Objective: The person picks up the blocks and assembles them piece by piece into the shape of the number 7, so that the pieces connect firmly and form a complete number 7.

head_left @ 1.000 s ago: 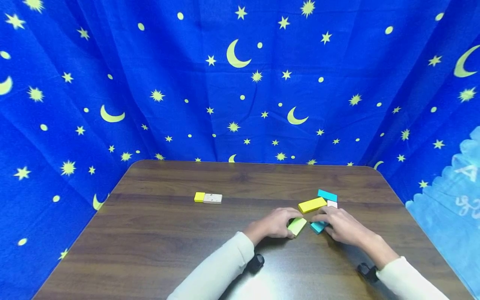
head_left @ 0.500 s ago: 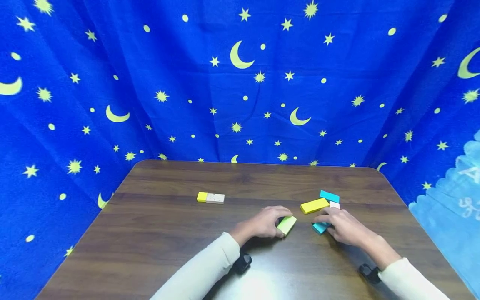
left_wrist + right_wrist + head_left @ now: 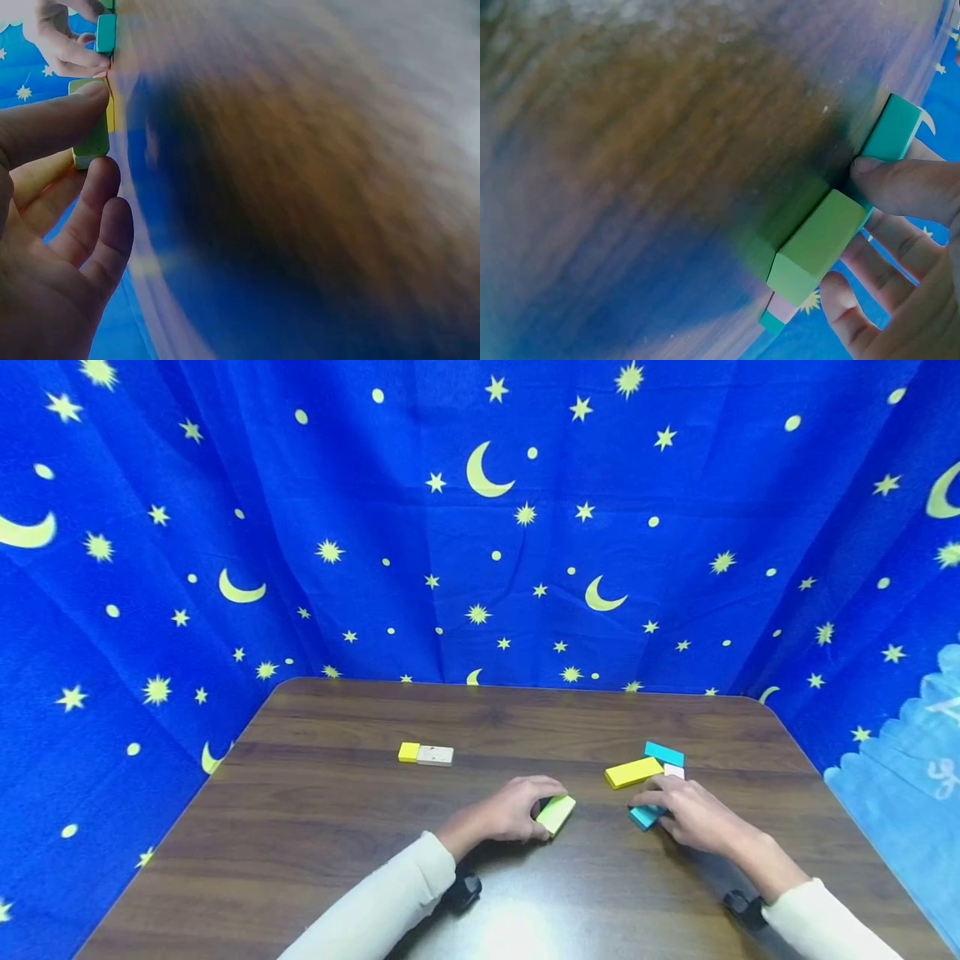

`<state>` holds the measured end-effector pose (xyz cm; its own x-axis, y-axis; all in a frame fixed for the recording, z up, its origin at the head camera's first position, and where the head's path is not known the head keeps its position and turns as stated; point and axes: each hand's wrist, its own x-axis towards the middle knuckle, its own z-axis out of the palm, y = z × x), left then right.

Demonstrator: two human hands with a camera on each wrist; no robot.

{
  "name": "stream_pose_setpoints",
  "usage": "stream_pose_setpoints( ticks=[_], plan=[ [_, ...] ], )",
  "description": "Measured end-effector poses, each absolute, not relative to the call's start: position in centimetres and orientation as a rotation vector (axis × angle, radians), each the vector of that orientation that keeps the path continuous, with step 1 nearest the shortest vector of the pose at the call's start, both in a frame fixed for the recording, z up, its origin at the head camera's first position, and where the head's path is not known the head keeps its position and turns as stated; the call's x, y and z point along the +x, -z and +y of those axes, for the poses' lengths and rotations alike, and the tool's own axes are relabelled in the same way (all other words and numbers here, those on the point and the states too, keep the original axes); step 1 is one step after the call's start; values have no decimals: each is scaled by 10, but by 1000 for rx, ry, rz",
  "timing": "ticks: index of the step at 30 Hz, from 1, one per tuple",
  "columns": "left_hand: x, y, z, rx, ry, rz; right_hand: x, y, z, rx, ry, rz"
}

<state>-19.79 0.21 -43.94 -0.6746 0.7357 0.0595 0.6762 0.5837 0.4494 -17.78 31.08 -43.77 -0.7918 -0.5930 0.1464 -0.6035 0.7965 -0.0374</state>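
My left hand (image 3: 513,810) pinches a light yellow-green block (image 3: 557,816) between thumb and fingers, low over the table. In the left wrist view the thumb lies across that block (image 3: 91,139). To the right, my right hand (image 3: 693,812) grips a teal block (image 3: 645,817), its thumb pressed on the block's side in the right wrist view. A green block (image 3: 817,240) lies beside the teal one there; in the head view the right hand hides it. Just beyond the right hand lie a yellow block (image 3: 633,772), a pale pink block (image 3: 674,772) and a blue block (image 3: 664,753).
Farther left on the wooden table (image 3: 337,827), a small yellow block (image 3: 408,752) touches a speckled whitish block (image 3: 435,756). A blue curtain (image 3: 390,527) with stars and moons hangs behind the table and along its sides.
My left hand has slid left with the yellow-green block, away from the teal block. The right hand keeps its place on the teal block. The head view has shifted slightly.
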Motion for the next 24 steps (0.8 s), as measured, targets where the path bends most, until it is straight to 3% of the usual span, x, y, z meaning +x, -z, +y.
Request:
stream_pose_setpoints(
  ticks=[24],
  plan=[
    [-150, 428, -52, 1153, -930, 2562, -179, 440, 311, 969, -158, -2836]
  ],
)
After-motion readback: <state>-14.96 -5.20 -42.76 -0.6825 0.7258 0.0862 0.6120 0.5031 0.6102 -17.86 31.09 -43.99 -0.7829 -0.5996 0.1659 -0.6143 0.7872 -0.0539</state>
